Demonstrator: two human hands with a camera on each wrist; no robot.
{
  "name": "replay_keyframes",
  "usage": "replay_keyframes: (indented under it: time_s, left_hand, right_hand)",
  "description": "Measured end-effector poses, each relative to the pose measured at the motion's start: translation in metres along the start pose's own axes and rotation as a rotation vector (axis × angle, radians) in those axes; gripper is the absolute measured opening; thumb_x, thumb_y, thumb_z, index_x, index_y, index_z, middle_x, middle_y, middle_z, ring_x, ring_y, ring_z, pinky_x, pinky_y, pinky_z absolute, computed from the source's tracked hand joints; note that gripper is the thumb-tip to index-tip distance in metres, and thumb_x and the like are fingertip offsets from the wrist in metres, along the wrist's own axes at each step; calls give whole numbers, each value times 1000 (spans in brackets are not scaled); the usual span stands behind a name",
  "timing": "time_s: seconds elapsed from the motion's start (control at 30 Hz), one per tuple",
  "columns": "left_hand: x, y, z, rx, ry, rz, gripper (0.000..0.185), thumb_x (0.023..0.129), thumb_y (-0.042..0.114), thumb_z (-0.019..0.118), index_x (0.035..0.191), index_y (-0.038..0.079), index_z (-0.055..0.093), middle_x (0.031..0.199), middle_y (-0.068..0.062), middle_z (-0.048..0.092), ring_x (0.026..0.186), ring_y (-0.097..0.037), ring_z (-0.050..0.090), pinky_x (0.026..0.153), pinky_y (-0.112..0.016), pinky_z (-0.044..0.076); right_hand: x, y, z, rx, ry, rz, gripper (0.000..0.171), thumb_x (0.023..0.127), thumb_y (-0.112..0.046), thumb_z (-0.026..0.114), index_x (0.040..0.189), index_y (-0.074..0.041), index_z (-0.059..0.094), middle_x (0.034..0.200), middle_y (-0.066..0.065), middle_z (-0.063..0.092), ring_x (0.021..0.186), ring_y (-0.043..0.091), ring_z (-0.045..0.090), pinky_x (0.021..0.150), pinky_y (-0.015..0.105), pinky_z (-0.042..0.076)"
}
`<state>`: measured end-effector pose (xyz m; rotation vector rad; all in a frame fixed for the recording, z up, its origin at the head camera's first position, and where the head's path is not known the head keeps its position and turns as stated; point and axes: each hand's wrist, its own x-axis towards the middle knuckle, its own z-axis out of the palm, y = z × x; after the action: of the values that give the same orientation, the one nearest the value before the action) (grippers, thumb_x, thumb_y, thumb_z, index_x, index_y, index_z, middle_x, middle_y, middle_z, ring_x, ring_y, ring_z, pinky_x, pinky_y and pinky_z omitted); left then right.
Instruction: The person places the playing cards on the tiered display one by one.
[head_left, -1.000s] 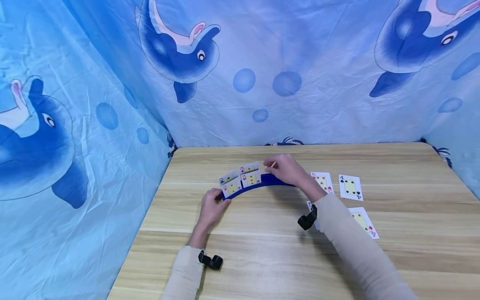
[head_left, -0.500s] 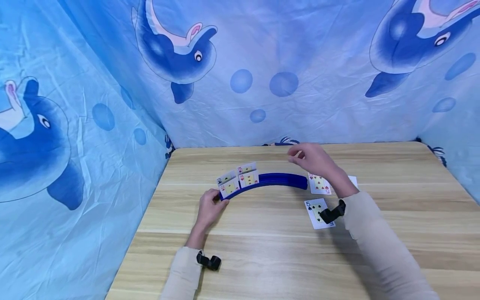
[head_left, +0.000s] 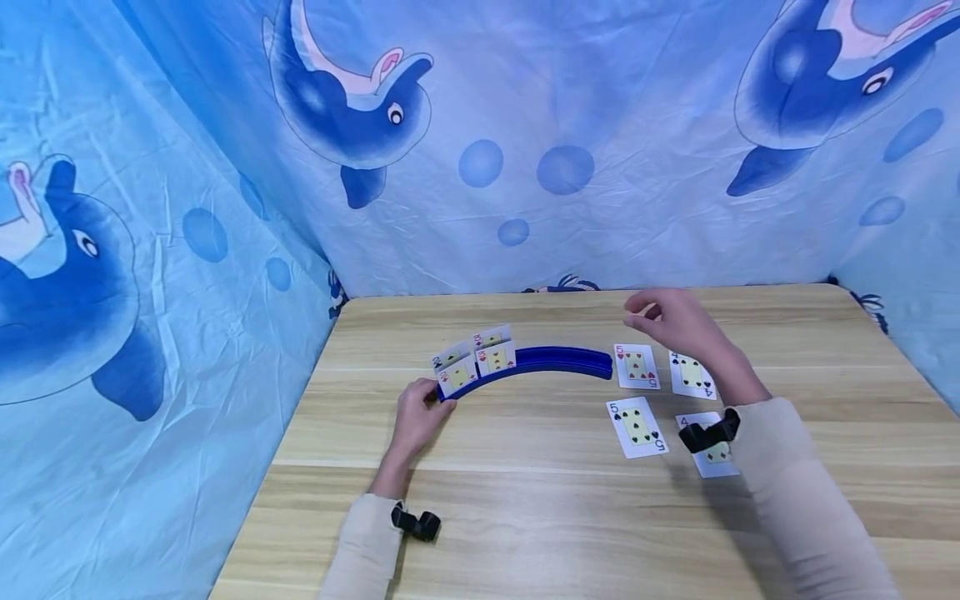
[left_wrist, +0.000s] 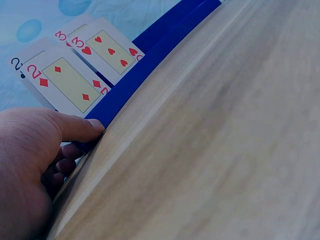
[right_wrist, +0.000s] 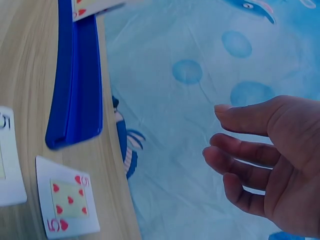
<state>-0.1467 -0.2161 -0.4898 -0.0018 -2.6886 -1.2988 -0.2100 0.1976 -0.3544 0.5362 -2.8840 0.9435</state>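
A curved blue card holder (head_left: 566,360) lies on the table, its left end pinched between the thumb and curled fingers of my left hand (head_left: 416,417). In its left part stand a two of diamonds (left_wrist: 70,87) with a black two (left_wrist: 25,65) behind it. Beside them, a three of hearts (left_wrist: 107,50) stands in front of another red three (left_wrist: 62,35). My right hand (head_left: 678,321) hovers above the table's far side, fingers loosely bent and holding nothing. Nearest to it lie a four of spades (head_left: 692,375) and a five of hearts (head_left: 635,367).
Closer to me, a five of spades (head_left: 636,427) and a four of diamonds (head_left: 718,457) lie face up, the latter partly covered by the right wrist's black camera. A blue dolphin-print cloth (head_left: 637,242) hangs behind the wooden table (head_left: 525,500).
My right hand has moved right, away from the holder, uncovering its right half and the fives. The left hand keeps its grip on the left end.
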Motion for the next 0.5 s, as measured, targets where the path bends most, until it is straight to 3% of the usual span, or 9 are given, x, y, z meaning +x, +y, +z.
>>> replay_keyframes:
  time_s: [0.5]
  left_hand:
    - [0,0,0,2,-9,-16,39,82,10,79,118,-1,69,119,-18,68,113,-34,61,99,-49,51]
  right_hand:
    - [-23,41,-8,-22,-3,92,34,94,-17,69,120,3,67,121,28,67,101,39,66,75,45,57]
